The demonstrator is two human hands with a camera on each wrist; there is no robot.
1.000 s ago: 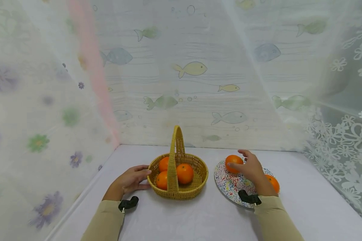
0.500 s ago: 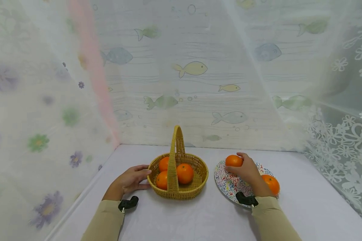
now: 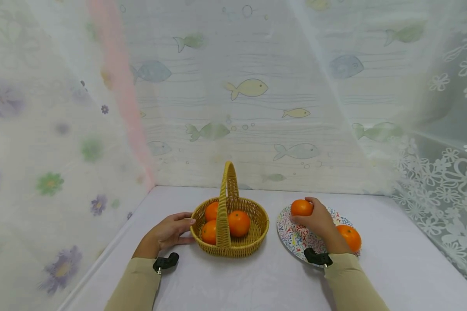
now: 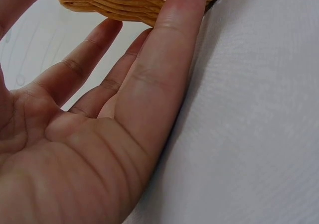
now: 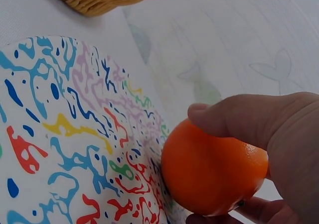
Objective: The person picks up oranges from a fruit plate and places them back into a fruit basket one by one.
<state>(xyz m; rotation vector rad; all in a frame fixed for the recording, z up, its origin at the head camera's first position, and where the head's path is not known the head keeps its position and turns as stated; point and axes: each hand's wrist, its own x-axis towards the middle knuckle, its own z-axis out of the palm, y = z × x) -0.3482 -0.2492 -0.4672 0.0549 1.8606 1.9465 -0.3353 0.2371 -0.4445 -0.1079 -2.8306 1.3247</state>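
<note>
My right hand (image 3: 320, 221) grips an orange (image 3: 301, 207) over the far left part of a round plate with a colourful squiggle pattern (image 3: 293, 245). The right wrist view shows the thumb on top of this orange (image 5: 212, 171) and the fingers beneath it. A second orange (image 3: 351, 238) sits at the plate's right side, partly behind my right wrist. To the left stands a yellow woven basket (image 3: 241, 251) with a tall arched handle and 3 oranges (image 3: 239, 223) inside. My left hand (image 3: 171, 231) touches the basket's left side with extended, spread fingers (image 4: 154, 79).
A white cloth (image 3: 233, 285) covers the table. The basket and plate stand side by side with a narrow gap between them. Behind the table hangs a fish-print curtain (image 3: 249, 172), and a flowered sheet (image 3: 62, 207) runs along the left.
My right hand has closed its fingers and thumb round the orange on the far left of the plate. The left hand and basket have stayed in place.
</note>
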